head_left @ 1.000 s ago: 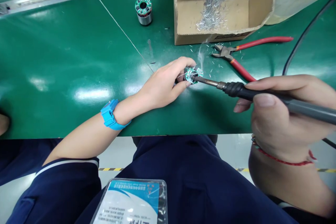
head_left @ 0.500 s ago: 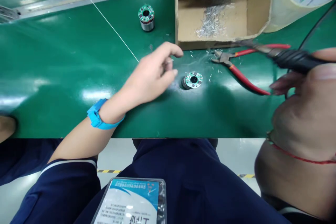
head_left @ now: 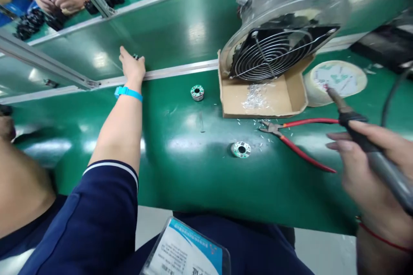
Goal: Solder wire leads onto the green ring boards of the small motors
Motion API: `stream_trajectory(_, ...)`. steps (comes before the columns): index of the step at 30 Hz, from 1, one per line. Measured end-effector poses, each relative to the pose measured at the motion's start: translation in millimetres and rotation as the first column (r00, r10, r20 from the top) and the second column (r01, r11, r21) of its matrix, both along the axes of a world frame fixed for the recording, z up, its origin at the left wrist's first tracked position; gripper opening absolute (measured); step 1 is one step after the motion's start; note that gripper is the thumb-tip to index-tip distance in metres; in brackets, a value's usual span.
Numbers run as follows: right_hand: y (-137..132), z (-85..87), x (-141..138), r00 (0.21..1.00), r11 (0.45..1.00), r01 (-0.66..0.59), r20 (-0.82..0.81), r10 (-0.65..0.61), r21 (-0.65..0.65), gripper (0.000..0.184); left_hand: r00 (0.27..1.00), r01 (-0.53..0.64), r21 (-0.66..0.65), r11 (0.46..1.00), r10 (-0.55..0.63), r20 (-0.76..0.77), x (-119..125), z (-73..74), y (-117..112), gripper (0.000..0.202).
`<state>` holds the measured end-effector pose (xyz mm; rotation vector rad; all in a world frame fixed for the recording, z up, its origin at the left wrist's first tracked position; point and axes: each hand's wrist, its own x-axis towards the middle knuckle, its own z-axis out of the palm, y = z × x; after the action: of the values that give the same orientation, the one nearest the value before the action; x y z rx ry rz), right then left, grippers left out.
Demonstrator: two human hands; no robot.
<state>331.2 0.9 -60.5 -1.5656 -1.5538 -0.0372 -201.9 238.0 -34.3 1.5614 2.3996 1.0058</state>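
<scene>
My left hand (head_left: pixel 133 68), with a blue wristband, reaches out over the metal rail at the back. Between its thumb and fingers shows a small dark and green part (head_left: pixel 136 56), mostly hidden by the hand. At the right, my right hand (head_left: pixel 361 172) grips a soldering iron (head_left: pixel 356 122), its tip pointing up and left in front of the tape roll. A round motor with a ring circuit board (head_left: pixel 241 149) stands on the green bench, left of the iron. Another such motor (head_left: pixel 197 93) stands farther back.
Red-handled cutting pliers (head_left: pixel 272 128) lie spread among clipped wire bits. Behind them are a cardboard tray (head_left: pixel 232 105) with clippings, a fan in a clear hood (head_left: pixel 271 53) and a tape roll (head_left: pixel 309 90). A co-worker's arm (head_left: pixel 22 172) is at left; another person's hands (head_left: pixel 69 0) are beyond.
My left hand has moved from beside the nearer motor to beyond the back rail. My right hand still holds the soldering iron. The view has shifted, showing more of the back.
</scene>
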Motion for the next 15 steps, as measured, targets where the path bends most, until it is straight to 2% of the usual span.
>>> stream_trajectory(2,-3,8.9,0,0.987,0.991,-0.13,0.094,0.127,0.026,0.042,0.999,0.043,0.001,0.999,-0.043,0.022,-8,2.9,1,0.053)
stream_trajectory(4,-4,15.5,0,0.967,0.974,-0.219,0.119,0.223,-0.052,0.042,0.991,0.13,0.007,0.992,-0.13,0.036,-8,2.1,-3,0.058)
stream_trajectory(7,3,14.2,1,0.945,0.936,-0.303,0.07,0.319,-0.181,0.039,0.946,0.317,0.003,0.948,-0.317,0.063,9,-7.2,-24,0.065)
stream_trajectory(10,11,3.2,1,0.923,0.905,-0.319,0.127,0.364,-0.28,0.072,0.876,0.47,-0.024,0.882,-0.464,0.134,43,-17.2,-65,0.079)
stream_trajectory(12,14,-2.4,-1,0.896,0.874,-0.301,0.201,0.397,-0.382,0.087,0.831,0.543,-0.042,0.839,-0.529,0.172,70,-16.6,-98,0.081)
stream_trajectory(13,15,-3.6,-3,0.883,0.861,-0.289,0.23,0.408,-0.419,0.089,0.81,0.574,-0.041,0.818,-0.56,0.174,84,-13.5,-115,0.08)
stream_trajectory(15,14,-2.8,-7,0.876,0.854,-0.265,0.258,0.407,-0.448,0.081,0.808,0.571,0.036,0.82,-0.57,0.149,112,-3.5,-148,0.073)
